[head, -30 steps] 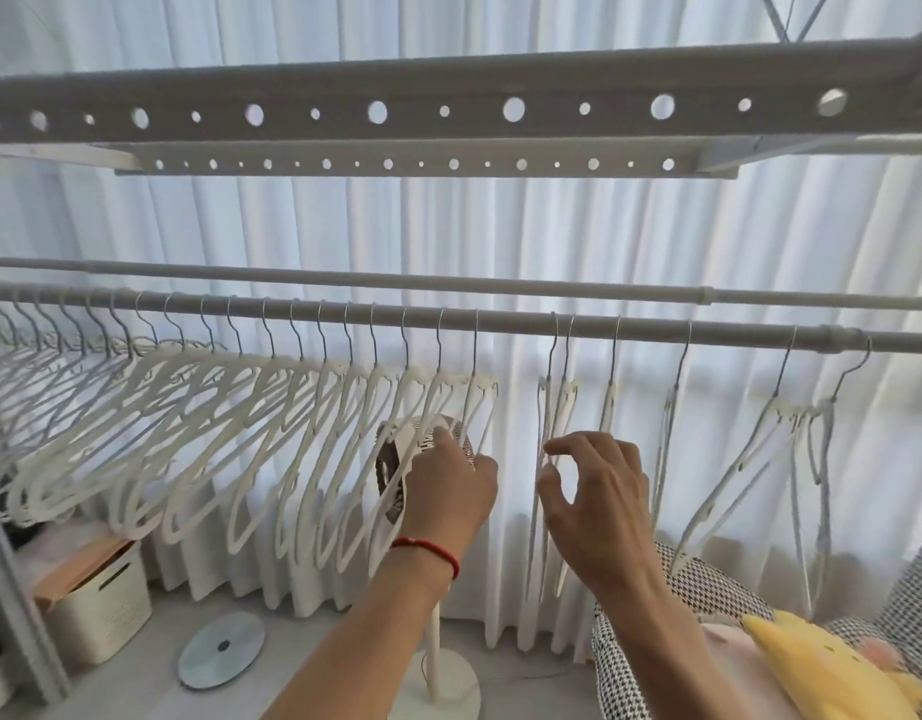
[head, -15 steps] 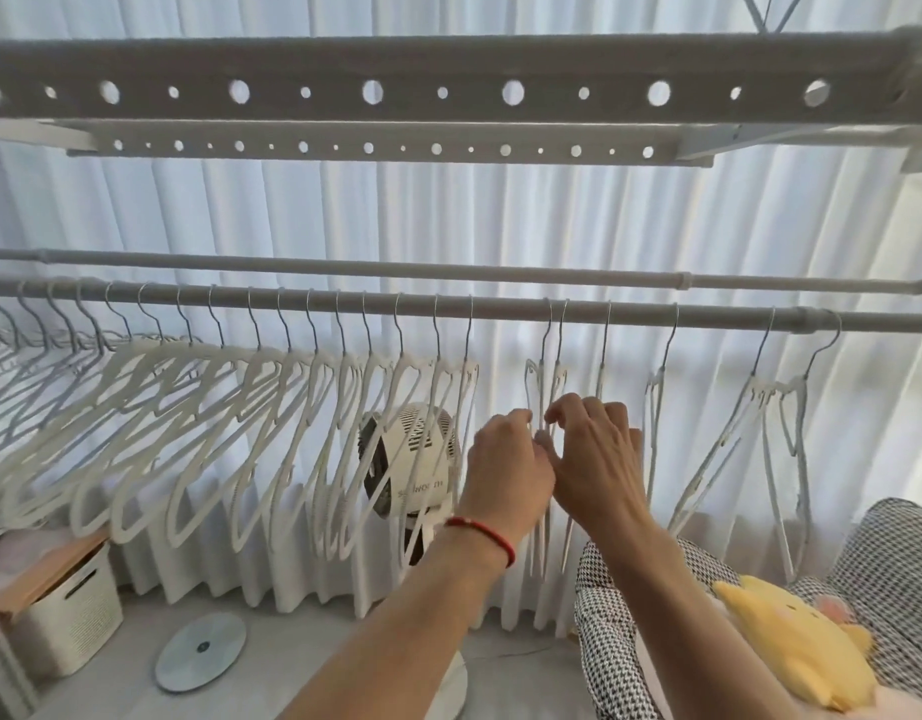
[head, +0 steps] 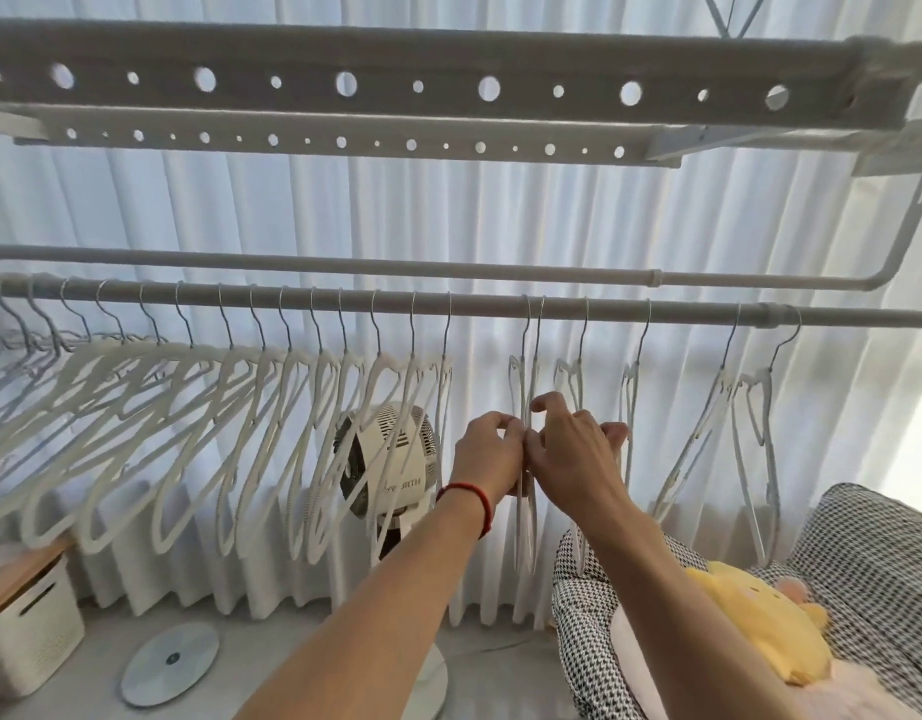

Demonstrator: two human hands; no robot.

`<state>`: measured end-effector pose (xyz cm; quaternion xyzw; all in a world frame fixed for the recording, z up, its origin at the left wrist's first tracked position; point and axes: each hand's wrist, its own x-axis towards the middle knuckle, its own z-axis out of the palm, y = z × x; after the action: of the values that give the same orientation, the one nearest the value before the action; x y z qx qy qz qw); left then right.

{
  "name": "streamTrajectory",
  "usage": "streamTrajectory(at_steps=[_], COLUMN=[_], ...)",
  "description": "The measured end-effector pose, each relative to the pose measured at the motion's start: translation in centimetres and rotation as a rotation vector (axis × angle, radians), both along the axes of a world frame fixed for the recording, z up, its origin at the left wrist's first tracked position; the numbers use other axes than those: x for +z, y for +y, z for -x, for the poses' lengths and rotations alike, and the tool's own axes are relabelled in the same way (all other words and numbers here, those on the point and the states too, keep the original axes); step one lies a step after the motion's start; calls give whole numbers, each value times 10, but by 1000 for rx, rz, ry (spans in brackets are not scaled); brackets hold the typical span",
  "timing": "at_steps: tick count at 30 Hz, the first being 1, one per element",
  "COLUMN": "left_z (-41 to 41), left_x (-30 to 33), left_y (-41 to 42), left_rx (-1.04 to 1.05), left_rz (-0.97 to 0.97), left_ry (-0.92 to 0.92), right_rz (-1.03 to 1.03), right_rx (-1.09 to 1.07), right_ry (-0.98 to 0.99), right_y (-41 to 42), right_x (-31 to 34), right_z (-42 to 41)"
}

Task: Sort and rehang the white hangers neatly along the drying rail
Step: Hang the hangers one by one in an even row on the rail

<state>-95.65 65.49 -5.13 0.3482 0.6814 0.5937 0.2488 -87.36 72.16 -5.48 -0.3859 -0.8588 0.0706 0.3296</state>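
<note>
Across the middle of the frame runs the drying rail (head: 500, 306), with a tidy, evenly spaced row of white hangers (head: 272, 407) filling its left half and a few stragglers (head: 750, 402) hanging loose and uneven at the right. At centre, both hands meet on a pair of hangers (head: 526, 371) hung close together. The left hand (head: 487, 452) has its fingers curled around their shoulder, and the right hand (head: 570, 449) pinches the same pair from the other side, thumb and forefinger closed on the thin plastic.

These hangers look light and stiff, slim enough to flex a little and to tangle with neighbours. Their wire hooks should slide easily on the smooth rail. The shoulder just below the hook seems the best hold, since it would steady the swing.
</note>
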Motion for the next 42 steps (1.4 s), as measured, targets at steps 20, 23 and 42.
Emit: streamTrajectory(at_steps=[20,23,42], left_z=[-1,-4,7], left_x=[7,6,3], left_y=[0,-3,-4], left_rx=[97,187,302], left_rz=[54,61,210], left_ry=[309,423,770], right_rz=[-49,-42,-13], right_rx=[-6,2,33], right_ry=[66,67,91], right_y=[0,1,5], right_x=[-1,-3,-5], right_z=[2,2,-2])
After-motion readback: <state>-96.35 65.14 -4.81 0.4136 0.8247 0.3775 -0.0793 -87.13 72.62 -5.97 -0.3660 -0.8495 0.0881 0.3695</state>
